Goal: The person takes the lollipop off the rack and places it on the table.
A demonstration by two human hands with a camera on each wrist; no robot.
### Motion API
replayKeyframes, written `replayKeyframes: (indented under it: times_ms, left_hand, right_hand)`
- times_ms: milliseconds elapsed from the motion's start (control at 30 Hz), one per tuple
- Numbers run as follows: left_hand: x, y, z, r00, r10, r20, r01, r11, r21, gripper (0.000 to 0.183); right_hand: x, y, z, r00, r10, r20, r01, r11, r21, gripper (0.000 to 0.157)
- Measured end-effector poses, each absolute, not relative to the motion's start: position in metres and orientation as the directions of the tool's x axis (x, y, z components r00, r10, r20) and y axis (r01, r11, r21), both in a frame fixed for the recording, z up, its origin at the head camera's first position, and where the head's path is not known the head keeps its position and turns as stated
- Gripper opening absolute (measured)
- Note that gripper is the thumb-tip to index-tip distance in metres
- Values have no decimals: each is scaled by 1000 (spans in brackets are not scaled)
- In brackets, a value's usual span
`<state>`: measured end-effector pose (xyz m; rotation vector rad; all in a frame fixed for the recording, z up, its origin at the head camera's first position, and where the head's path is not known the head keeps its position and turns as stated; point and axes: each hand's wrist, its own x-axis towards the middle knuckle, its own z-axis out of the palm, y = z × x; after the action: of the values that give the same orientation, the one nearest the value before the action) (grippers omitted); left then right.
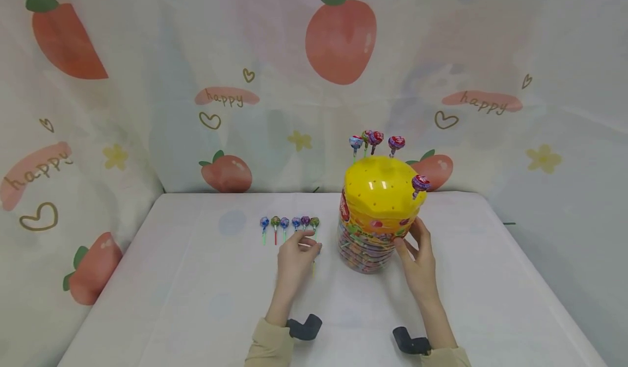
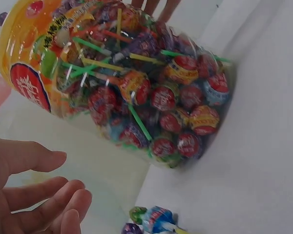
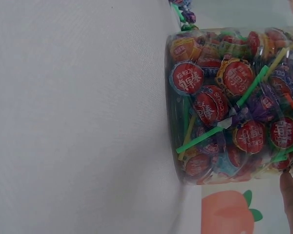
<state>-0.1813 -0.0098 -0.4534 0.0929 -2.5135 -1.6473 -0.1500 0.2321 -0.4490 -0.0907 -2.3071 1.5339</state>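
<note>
A clear plastic jar [image 1: 365, 252] full of wrapped lollipops stands on the table under a yellow lid [image 1: 380, 184] with small holes. Several lollipops [image 1: 396, 143] stick up from the lid. Against the jar's right side rests my right hand [image 1: 419, 269], thumb toward the front and fingers extended along the side. My left hand [image 1: 296, 260] is left of the jar, fingers loosely bent and nothing between them in the left wrist view. Beneath it lies a blue-wrapped lollipop [image 2: 157, 218] with a yellow stick, partly hidden by the hand in the head view.
A row of lollipops [image 1: 276, 222] with coloured sticks lies on the white-covered table [image 1: 196, 280], behind and left of my left hand. A printed cloth [image 1: 275, 45] hangs behind the table. Black camera mounts [image 1: 306, 329] stick out from both wrists.
</note>
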Motion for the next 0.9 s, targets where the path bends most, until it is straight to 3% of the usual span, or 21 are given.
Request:
replayKeyframes:
  times_ms: [500, 900]
  left_hand:
    - [-169, 9, -391, -973, -39, 228, 201, 351, 915, 29]
    - [-168, 26, -344, -907, 71, 415, 417, 298, 859, 32]
  right_hand:
    - [-154, 234, -453, -930, 267, 253, -127, 410, -903, 67]
    - [-153, 235, -454, -927, 267, 263, -130, 428, -894, 67]
